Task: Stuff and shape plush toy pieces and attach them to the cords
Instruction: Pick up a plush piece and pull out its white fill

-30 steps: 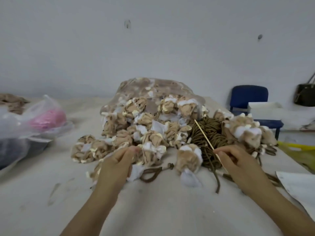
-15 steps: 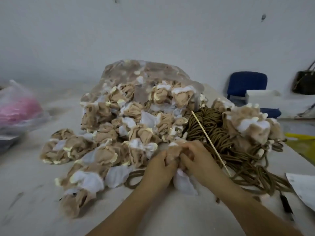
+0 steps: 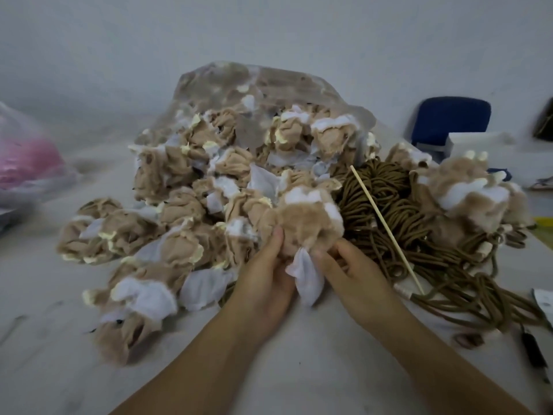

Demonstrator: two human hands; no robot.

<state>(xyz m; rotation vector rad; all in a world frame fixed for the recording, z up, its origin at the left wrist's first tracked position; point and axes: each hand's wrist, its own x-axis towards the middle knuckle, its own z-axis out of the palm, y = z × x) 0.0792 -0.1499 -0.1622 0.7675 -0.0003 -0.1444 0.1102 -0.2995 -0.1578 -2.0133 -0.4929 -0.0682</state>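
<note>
Both of your hands hold one tan plush piece (image 3: 302, 226), lifted a little above the table (image 3: 299, 372) at the near edge of the big pile. Your left hand (image 3: 266, 283) grips it from the left side, with the thumb pressed up against the fur. Your right hand (image 3: 356, 274) pinches its lower right part with curled fingers. Between the two hands a white fabric flap (image 3: 308, 277) of the same piece hangs down toward the table. To the left of the grip and behind it lies the pile of similar tan and white pieces (image 3: 185, 211), many of them crumpled, and it reaches back into a clear plastic bag (image 3: 269, 85). Just to the right of your right hand is a bundle of brown cords (image 3: 395, 205), and its loose loops spread on the table toward the right edge. A thin wooden stick (image 3: 386, 232) lies slanted on these cords; I cannot tell if your hand touches it. Further right of the grip, some fluffy tan and white pieces (image 3: 466, 193) rest on the cords. A dark pen-like thing (image 3: 535, 354) lies near the right edge, but it is blurred. Far to the left is a bag with something pink (image 3: 27, 163) inside, and far behind on the right stands a blue chair (image 3: 452, 118).
</note>
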